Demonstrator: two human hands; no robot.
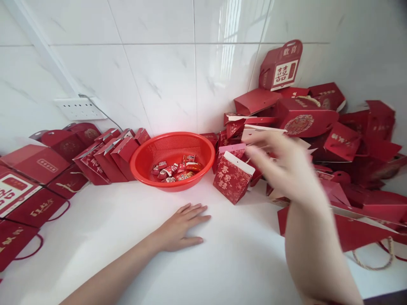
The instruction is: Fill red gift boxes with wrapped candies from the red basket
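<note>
one left hand (181, 231) lies spread; the blurred right hand (282, 167), grip unclear, seems mid-reach by the standing box (233, 180) near the basin (155, 146); taking the box calls for a light pinch.

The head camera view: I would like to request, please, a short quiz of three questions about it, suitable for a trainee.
1. What lies inside the red plastic basket?
2. True or false: the left hand is inside the basket.
3. Which of these is nearest to the right hand?
A) the white power strip
B) the small red box with a raised white flap
C) the basket

Key:
1. Several wrapped candies.
2. False; it lies palm down on the white tabletop, in front of the basket.
3. B
</note>
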